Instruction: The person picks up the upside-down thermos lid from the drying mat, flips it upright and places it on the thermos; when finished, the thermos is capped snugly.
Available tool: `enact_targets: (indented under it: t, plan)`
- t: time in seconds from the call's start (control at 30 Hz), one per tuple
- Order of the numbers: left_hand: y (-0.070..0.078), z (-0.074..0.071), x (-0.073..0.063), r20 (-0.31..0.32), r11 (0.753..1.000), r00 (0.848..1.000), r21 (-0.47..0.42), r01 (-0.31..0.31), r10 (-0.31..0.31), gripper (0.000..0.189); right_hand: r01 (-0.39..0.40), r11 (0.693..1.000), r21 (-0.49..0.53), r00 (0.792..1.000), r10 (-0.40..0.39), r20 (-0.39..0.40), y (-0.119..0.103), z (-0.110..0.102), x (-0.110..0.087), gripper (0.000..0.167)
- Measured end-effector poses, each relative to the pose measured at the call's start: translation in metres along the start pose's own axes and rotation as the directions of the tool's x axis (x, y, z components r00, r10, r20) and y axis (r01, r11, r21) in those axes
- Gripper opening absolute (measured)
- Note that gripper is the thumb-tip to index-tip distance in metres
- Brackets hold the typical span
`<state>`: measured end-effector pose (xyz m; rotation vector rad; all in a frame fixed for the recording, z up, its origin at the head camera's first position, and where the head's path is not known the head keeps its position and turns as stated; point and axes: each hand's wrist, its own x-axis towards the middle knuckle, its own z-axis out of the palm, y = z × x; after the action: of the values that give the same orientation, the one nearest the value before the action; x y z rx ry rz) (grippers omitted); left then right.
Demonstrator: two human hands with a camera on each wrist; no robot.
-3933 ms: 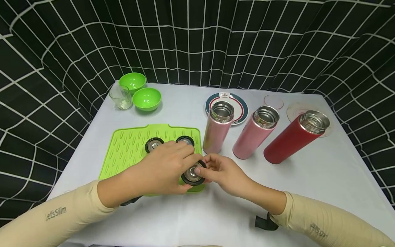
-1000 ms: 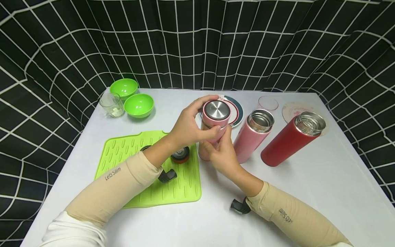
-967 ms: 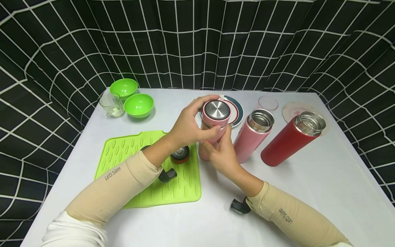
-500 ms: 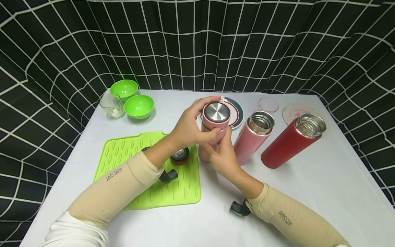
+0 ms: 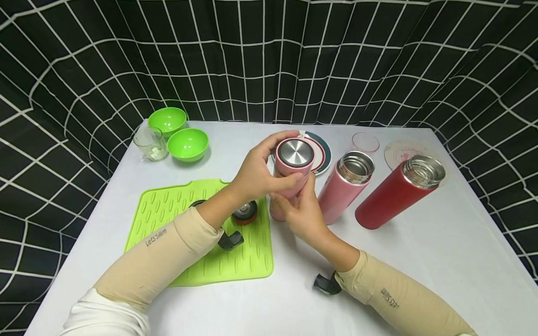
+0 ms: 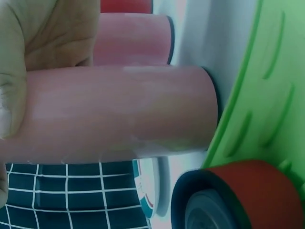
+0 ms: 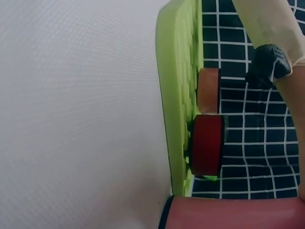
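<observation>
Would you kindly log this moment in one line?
left hand: gripping lidded pink bottle; right hand: gripping it lower; red bottle: lidless

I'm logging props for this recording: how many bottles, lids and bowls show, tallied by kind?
Bottles: 3 (held pink bottle, other pink bottle, red bottle)
Lids: 3 (steel-topped lid, red lid, pinkish lid)
Bowls: 2 (near green bowl, far green bowl)
Total: 8
</observation>
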<state>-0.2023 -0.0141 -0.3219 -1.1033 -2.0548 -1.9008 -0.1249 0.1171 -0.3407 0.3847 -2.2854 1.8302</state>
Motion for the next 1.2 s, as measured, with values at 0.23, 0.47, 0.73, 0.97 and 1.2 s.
enact_targets:
  t: [0.23, 0.47, 0.73, 0.97, 1.2]
  plan:
    - [-0.0024, 0.0015, -0.0015, 0.011, 0.999, 1.000, -0.039, -0.014, 0.015, 0.076, -0.010, 1.000, -0.019, 1.000, 0.010, 0.007, 0.0024, -0.0009, 0.0005, 0.067]
    - [0.0001, 0.0009, -0.0005, 0.032, 1.000, 0.999, -0.019, -0.005, 0.006, 0.071, -0.031, 0.999, -0.020, 1.000, 0.031, 0.002, -0.0020, -0.0006, -0.0010, 0.067]
    - [0.0002, 0.0007, -0.0023, 0.011, 0.999, 1.000, -0.025, 0.025, -0.025, 0.073, -0.016, 1.000, 0.001, 1.000, 0.016, 0.009, -0.0005, -0.0001, -0.0017, 0.068]
    - [-0.0009, -0.0024, -0.0022, 0.016, 0.999, 1.000, -0.026, -0.024, 0.025, 0.072, -0.028, 1.000, -0.010, 1.000, 0.028, 0.004, -0.0002, 0.0008, -0.0020, 0.069]
    - [-0.0014, -0.0051, -0.0009, 0.026, 0.998, 0.998, -0.002, -0.063, 0.063, 0.075, -0.027, 0.999, -0.020, 1.000, 0.027, -0.001, -0.0004, 0.0013, -0.0017, 0.070]
